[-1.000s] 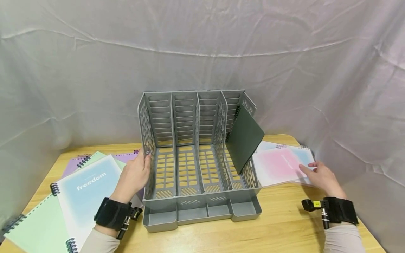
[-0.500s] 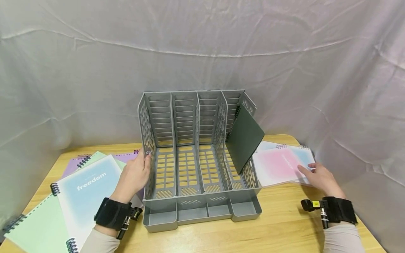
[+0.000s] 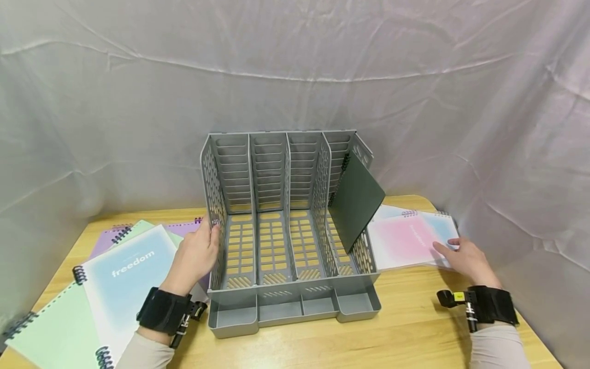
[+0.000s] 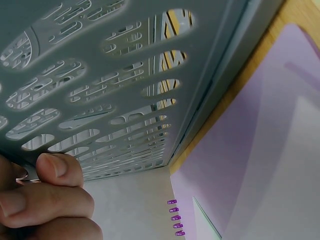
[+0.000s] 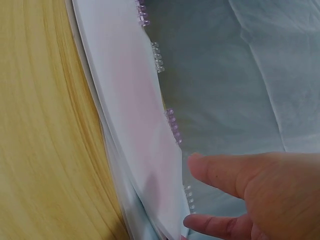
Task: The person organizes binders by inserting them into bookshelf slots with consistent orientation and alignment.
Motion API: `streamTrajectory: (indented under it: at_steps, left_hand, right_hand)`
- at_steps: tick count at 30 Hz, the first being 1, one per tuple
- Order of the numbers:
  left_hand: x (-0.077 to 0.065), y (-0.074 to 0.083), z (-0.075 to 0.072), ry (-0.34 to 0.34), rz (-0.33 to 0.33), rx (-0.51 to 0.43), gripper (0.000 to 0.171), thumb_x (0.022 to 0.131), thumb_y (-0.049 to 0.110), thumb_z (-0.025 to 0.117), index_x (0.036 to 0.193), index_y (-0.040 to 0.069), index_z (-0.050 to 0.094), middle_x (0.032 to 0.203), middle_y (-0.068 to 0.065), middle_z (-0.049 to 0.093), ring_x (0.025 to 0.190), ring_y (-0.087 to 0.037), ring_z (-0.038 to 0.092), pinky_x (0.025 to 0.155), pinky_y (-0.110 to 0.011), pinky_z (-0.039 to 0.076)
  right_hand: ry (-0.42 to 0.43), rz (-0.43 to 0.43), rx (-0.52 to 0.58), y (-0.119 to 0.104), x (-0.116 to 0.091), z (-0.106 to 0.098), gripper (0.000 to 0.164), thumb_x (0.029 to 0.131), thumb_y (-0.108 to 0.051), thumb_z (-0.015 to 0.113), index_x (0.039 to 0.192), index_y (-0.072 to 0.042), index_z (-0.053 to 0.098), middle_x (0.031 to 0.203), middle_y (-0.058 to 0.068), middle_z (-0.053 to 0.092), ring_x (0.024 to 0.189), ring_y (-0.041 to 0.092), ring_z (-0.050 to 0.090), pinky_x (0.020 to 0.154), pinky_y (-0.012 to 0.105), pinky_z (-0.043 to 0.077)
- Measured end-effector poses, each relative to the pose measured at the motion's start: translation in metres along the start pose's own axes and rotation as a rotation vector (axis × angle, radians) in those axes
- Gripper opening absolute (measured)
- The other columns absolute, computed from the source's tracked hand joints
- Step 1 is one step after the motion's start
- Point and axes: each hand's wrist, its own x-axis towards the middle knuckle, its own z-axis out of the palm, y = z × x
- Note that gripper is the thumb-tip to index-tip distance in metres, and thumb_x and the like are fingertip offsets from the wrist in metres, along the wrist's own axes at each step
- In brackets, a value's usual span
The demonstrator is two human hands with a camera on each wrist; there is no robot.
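Note:
My left hand (image 3: 195, 249) grips the left side wall of a grey desktop file organizer (image 3: 272, 287), its fingers curled at the slotted panel (image 4: 125, 75) in the left wrist view. A dark green spiral notebook (image 3: 356, 200) leans in the organizer's rightmost slot. At the right, my right hand (image 3: 469, 260) reaches over the edge of a pink-and-white notebook (image 3: 401, 241), which lies over a light blue one (image 3: 440, 225). In the right wrist view the thumb and a finger (image 5: 215, 172) stretch out straight, fingertips right at the notebooks' bound edge.
Left of the organizer lie a blue "freedom" notebook (image 3: 133, 277), a light green one (image 3: 60, 328) and purple ones (image 3: 103, 243), overlapping. Small open trays (image 3: 278, 311) line the organizer's front. A grey cloth (image 3: 295, 66) hangs behind the wooden table (image 3: 405, 328).
My right hand has shifted slightly to the left over the pink notebook. The left hand stays in place on the organizer.

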Motion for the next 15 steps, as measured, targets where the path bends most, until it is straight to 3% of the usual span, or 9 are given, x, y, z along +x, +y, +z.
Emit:
streamTrajectory:
  at_steps: [6, 15]
  left_hand:
    - [-0.0001, 0.0008, -0.0008, 0.005, 0.01, 0.001, 0.038, 0.117, 0.023, 0.035, 0.146, 0.0, 0.044, 0.074, -0.015, 0.06, 0.065, -0.029, 0.063, 0.058, -0.049, 0.056]
    - [-0.001, 0.0012, -0.0004, 0.002, 0.009, -0.001, 0.038, 0.117, 0.023, 0.035, 0.145, 0.0, 0.043, 0.072, -0.013, 0.057, 0.063, -0.027, 0.06, 0.056, -0.045, 0.053]
  right_hand:
    - [-0.019, 0.018, 0.051, 0.0025, 0.0008, 0.0007, 0.092, 0.111, -0.062, 0.04, 0.152, 0.02, 0.033, 0.154, 0.051, 0.03, 0.136, 0.065, 0.038, 0.112, 0.076, 0.036]
    - [-0.028, 0.042, 0.087, 0.0019, 0.0021, 0.0033, 0.092, 0.111, -0.062, 0.038, 0.15, 0.021, 0.037, 0.152, 0.05, 0.034, 0.132, 0.061, 0.042, 0.113, 0.074, 0.037]
